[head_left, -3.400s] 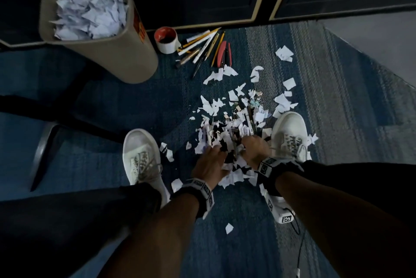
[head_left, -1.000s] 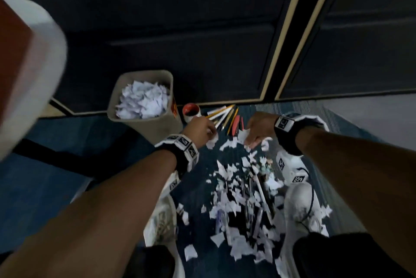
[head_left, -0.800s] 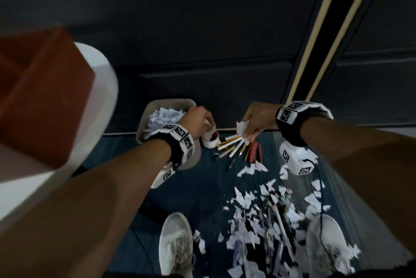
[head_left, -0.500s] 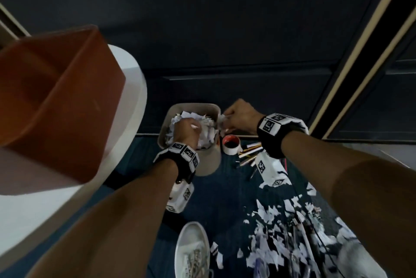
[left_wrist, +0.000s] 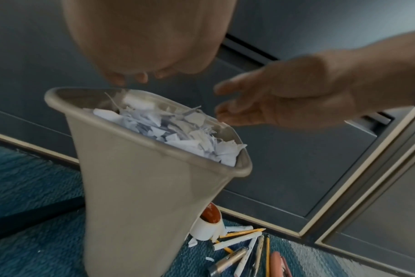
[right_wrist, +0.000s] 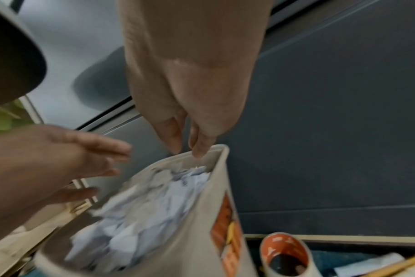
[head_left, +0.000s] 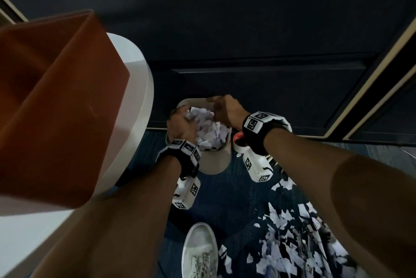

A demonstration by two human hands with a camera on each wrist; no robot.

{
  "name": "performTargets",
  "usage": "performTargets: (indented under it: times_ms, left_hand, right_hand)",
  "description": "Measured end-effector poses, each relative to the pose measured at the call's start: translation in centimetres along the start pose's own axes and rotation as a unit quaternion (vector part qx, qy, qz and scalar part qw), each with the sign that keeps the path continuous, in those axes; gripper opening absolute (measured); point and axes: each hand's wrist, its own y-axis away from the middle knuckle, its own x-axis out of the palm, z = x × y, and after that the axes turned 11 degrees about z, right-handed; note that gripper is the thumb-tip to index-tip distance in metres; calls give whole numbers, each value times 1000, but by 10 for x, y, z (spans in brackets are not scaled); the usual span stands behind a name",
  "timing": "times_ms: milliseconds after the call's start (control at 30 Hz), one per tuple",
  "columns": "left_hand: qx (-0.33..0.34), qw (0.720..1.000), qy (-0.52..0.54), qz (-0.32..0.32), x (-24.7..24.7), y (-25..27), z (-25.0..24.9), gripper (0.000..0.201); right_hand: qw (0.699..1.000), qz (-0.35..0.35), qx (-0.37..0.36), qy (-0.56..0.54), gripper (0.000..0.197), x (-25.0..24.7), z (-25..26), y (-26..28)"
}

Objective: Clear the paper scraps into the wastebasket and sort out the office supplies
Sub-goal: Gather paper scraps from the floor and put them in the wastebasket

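Since half-second-earlier frame: left hand and right hand now fully over wastebasket, fingers spread, holding nothing. Wastebasket heaped with paper scraps. More scraps on carpet. Tape roll just beside basket.

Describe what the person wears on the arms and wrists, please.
Both forearms are bare, with no sleeves. The left wrist band and the right wrist band are black, with white blocks on top printed with black square code markers. Under each wrist hangs a white camera unit with the same markers: left, right.
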Motion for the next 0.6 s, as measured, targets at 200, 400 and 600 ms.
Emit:
performTargets:
  times_ms: [200,400,600]
  left_hand:
    - [57,997,32,-32,4,5,0,24]
    - [174,982,45,52,31,45,-27,14]
    - [275,944,-12,181,90,101,-69,11]
  right_hand:
    - [996,-80,20,-22,32,-34,-20,36]
    - [994,-78,45,-55,14,-73,-38,96]
    - [996,-18,89,6,14,-115,-90,170]
